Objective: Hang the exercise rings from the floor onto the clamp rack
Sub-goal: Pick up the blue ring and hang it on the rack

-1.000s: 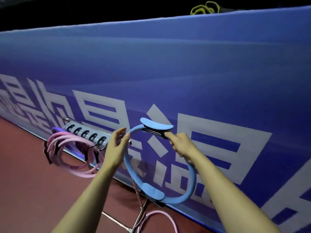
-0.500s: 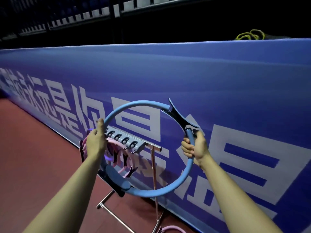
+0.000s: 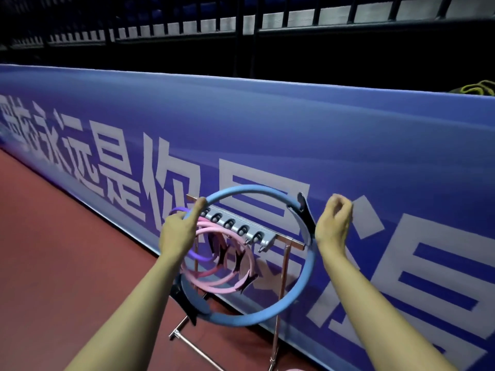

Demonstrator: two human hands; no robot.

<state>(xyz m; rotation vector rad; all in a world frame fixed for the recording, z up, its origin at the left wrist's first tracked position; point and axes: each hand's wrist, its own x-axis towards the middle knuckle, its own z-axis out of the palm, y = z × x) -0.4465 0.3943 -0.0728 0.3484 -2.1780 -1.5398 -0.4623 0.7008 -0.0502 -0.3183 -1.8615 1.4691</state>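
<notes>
My left hand [image 3: 178, 234] grips a light blue exercise ring [image 3: 302, 285] at its upper left rim and holds it upright in front of the clamp rack [image 3: 263, 241]. The ring has black-backed pads at its right and lower left. My right hand [image 3: 333, 226] is just right of the ring's right pad with its fingers curled, and they are not wrapped round the ring. Several pink rings [image 3: 242, 283] and a purple ring [image 3: 179, 210] hang from the rack's grey clamp bar. The clamps at the bar's right end hold nothing.
The rack stands on thin metal legs [image 3: 280, 290] with a floor bar [image 3: 192, 344], on red flooring [image 3: 67, 250]. A long blue banner barrier [image 3: 321, 135] runs right behind it. Part of a pink ring [image 3: 292, 369] shows at the bottom edge.
The blue ring has gone up and over toward the rack's right end. My right hand has let go of the ring's right side. The view has swung left and up.
</notes>
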